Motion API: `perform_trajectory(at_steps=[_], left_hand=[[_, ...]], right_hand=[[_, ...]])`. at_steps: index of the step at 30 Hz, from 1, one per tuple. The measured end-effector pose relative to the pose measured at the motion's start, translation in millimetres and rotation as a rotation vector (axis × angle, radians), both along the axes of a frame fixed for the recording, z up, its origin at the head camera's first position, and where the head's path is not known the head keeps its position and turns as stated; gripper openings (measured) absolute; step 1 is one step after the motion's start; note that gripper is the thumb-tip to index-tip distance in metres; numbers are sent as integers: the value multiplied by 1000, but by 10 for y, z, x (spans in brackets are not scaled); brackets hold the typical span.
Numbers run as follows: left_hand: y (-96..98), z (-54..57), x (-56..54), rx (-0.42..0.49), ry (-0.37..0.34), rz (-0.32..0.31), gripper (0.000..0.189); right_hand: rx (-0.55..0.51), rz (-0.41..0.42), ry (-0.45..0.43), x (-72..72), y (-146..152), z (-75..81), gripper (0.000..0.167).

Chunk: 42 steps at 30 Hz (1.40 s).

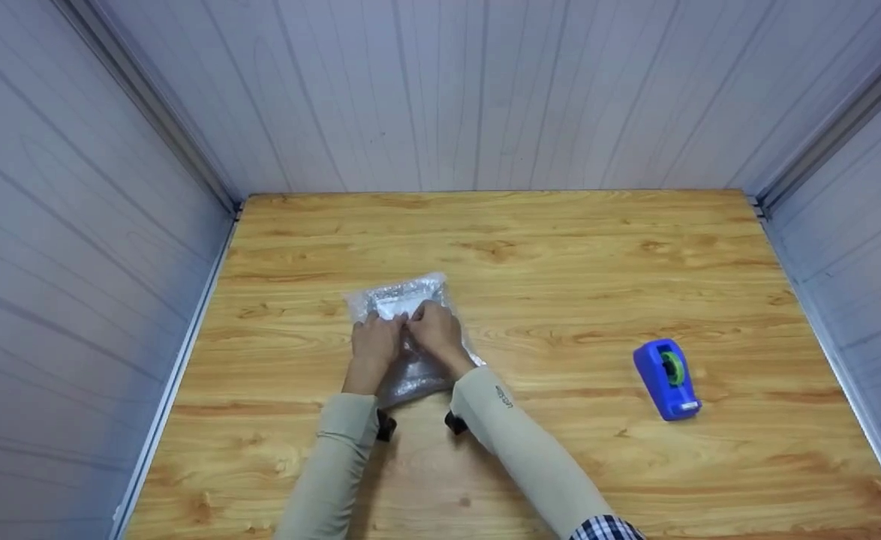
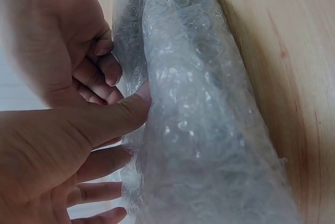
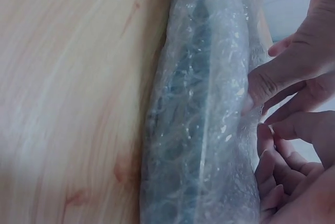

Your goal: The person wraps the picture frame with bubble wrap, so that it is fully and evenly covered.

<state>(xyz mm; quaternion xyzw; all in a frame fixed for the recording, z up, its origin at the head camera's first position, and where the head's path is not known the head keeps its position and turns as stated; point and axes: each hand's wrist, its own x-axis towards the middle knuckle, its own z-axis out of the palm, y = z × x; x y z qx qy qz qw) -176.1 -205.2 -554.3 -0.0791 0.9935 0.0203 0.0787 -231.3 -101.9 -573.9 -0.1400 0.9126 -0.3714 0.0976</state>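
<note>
A flat parcel wrapped in clear bubble wrap (image 1: pixel 418 375) lies tilted on the wooden table in the head view. Over its middle is my left hand (image 1: pixel 375 346), thumb pressing the wrap and the other fingers fairly straight and spread, as the left wrist view shows. Close beside it, my right hand (image 1: pixel 437 330) has its fingers curled, with thumb and forefinger tips meeting just above the wrap. Whether anything thin lies between those tips, I cannot tell. In the right wrist view the parcel's padded edge (image 3: pixel 196 130) hides part of its upper face.
To the right on the wooden table (image 1: pixel 560 255) stands a blue tape dispenser (image 1: pixel 666 379) with a green roll core. Pale panel walls enclose the table at the back (image 1: pixel 440 97), the left (image 1: pixel 73 262) and the right (image 1: pixel 861 247).
</note>
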Motion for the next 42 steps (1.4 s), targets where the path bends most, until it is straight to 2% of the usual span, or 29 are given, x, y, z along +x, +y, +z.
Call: perform_trajectory(at_steps=[4,9,14,17,22,28,37,42], left_hand=[[0,3,8,10,9,2,33],[2,2,15,9,4,1,39],[-1,-5,15,-8,12,-10,39],[-6,-11,7,-7,-3,-4,38],[-5,-19,-13,1,-31,5,37],[2,-15,-6,-9,-9,-13,34],[20,8,-7,1,-31,-10,44],[5,-16,-12,-12,-8,-5,31]], right_hand=[[-51,1,8,-17,25,-16,15],[-80,73,5,-44,63,-38,6],[-85,118,9,-41,77,-53,9],[-96,113,19,-30,69,-74,10],[-94,90,94,-3,61,-124,11],[-77,68,164,3,66,-182,5],[-22,63,194,-17,89,-208,7],[-15,104,188,-26,105,-216,10]])
